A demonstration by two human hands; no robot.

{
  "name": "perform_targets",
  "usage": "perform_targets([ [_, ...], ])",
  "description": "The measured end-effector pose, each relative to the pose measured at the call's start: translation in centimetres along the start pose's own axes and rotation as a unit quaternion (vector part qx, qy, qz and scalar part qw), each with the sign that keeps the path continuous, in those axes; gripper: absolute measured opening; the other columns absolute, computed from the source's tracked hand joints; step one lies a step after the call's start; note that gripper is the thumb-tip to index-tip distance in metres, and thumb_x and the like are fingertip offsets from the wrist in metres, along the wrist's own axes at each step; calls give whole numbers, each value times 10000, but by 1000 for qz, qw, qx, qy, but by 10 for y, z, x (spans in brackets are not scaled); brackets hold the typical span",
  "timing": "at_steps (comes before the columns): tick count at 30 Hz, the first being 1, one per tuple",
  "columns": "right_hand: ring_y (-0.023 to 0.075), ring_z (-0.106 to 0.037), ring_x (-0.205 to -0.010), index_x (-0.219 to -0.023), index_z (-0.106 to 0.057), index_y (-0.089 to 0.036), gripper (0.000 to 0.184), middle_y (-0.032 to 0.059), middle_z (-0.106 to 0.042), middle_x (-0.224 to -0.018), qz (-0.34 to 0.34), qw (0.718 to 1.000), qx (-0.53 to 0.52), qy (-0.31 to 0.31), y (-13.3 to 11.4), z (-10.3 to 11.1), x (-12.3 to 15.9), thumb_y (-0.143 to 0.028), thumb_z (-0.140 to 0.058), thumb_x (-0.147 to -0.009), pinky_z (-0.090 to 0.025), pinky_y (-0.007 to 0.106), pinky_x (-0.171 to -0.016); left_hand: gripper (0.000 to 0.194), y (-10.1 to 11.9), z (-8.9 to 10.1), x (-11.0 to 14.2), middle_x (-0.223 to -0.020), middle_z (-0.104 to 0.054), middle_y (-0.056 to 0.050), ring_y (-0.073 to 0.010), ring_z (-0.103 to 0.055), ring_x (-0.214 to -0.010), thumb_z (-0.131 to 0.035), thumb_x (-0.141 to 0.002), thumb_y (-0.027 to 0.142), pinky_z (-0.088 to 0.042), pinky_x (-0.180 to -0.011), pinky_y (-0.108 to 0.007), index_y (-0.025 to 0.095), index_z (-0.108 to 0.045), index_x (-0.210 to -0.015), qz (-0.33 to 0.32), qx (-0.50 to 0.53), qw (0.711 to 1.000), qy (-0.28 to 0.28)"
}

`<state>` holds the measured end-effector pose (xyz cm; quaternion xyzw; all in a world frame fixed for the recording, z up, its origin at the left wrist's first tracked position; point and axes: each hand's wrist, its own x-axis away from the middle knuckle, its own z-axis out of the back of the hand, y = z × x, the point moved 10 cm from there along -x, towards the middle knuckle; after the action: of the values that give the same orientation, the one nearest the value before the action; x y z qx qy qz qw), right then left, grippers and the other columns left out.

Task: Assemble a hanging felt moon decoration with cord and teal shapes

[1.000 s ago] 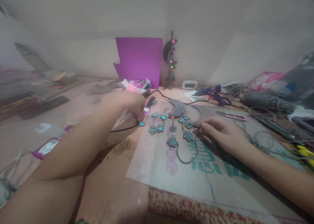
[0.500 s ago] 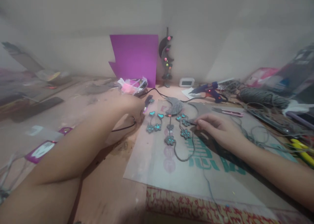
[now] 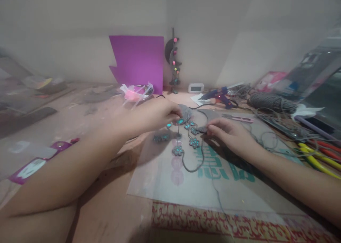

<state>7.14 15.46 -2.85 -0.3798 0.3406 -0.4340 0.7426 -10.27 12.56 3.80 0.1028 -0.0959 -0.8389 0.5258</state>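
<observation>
My left hand (image 3: 169, 111) is closed with fingertips pinched at a small turquoise piece (image 3: 180, 121), beside a grey crescent (image 3: 188, 111) bound with yarn. To the right, my right hand (image 3: 220, 129) pinches a small grey pointed piece (image 3: 202, 130). Between the hands lie grey-edged turquoise flowers, one (image 3: 194, 142) near my right fingers and another (image 3: 178, 150) lower down. A grey cord (image 3: 191, 171) loops below them. Under my left wrist are a turquoise heart (image 3: 169, 125) and two more flowers (image 3: 161, 138), in shadow.
A printed translucent sheet (image 3: 144, 186) covers the work surface. Behind it are a glue gun (image 3: 217, 96), a small white clock (image 3: 196, 88) and a pink cutter (image 3: 238, 118). Grey yarn (image 3: 271, 102) and yellow-handled pliers (image 3: 314, 159) lie right. A purple board (image 3: 138, 63) leans at the wall.
My left hand has moved right from the sheet's left edge to the turquoise piece by the crescent. My right hand keeps its pinch in nearly the same place. The view has turned slightly right.
</observation>
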Motion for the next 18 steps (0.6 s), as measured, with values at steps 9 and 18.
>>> perform_targets([
  [9,236,-718,-903,-936,-714,-225,192,69,-768,-950,117,983,140,-20,-23,-9,5,-367,-593,-892,-563,362,-838,252,4,-9,-3,-926,-762,-5,-149,-641,-777,-525,-890,285,-391,-660,-253,240,-753,-988,-3,1,1000,-12],
  [18,231,-732,-873,-967,-709,-210,234,72,-772,-949,133,973,191,-9,-20,-6,2,-342,-517,-943,-573,333,-769,284,-54,55,18,-906,-742,-8,-172,-597,-739,-532,-887,392,-397,-665,-294,235,-746,-988,153,-87,982,66],
])
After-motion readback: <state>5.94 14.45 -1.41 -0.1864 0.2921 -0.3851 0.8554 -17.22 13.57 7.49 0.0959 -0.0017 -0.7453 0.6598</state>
